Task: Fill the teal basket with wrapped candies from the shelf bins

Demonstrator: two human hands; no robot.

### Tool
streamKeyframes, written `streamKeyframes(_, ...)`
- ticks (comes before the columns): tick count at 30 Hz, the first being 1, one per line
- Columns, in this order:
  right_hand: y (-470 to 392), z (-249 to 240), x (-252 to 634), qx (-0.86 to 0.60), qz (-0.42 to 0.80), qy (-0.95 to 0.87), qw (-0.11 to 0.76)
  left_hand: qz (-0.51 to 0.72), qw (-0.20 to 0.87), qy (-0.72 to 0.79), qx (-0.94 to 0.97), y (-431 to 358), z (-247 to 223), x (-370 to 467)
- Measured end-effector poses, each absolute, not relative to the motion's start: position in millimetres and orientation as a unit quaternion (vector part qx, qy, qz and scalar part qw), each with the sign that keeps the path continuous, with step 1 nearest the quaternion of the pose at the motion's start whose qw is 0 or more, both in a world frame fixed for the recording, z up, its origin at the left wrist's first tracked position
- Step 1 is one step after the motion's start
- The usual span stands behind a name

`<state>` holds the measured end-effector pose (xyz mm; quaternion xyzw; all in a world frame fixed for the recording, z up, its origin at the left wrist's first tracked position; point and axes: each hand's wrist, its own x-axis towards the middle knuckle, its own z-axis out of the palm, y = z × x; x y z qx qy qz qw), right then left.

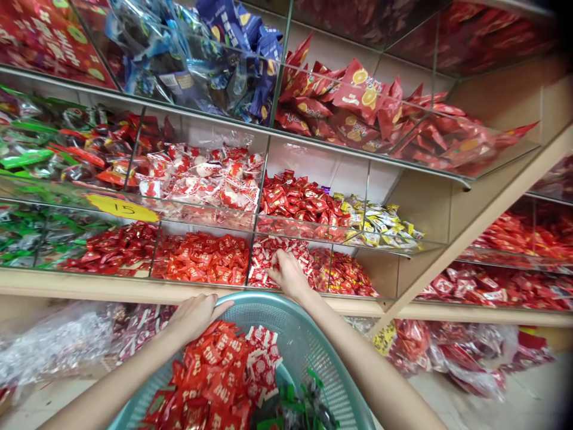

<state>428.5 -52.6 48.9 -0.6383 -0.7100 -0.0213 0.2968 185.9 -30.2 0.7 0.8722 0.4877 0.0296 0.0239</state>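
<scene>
My left hand (194,316) is closed on the far rim of a teal plastic basket (344,364), its thumb lying along the edge. Inside the basket lie a heap of red wrapped candies (215,370), some red-and-white wrapped candies (263,364) and dark candies with green wrapper ends (304,409). Beyond the rim, my right hand (289,273) reaches into a bottom-shelf compartment of red-and-white candies (262,263). Its fingers are bent down onto them; what they hold, if anything, is hidden.
Clear dividers split the wooden shelf (487,227) into compartments of wrapped candies. Right of my hand are red-and-yellow candies (353,275); left are red candies (208,257). A yellow tag (122,207) reads 15. Plastic bags (470,352) lie below the shelf.
</scene>
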Motion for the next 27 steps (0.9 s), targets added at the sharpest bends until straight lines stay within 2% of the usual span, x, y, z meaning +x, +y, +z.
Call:
streamKeyframes(7,-38,41,427,-0.643,-0.037,-0.714,0.273,0.031,0.029,0.489,0.871,-30,1,186)
streamKeyframes(21,-68,56,444,-0.608,0.028,-0.709,0.355,0.018,0.028,0.494,0.869,-29,2,186)
streamKeyframes(25,-97,57,448,-0.562,0.133,-0.699,0.422,0.023,0.025,0.496,0.868,-29,1,185)
streamKeyframes(27,-119,52,450,-0.542,0.219,-0.696,0.417,0.019,0.025,0.498,0.866,-28,1,186)
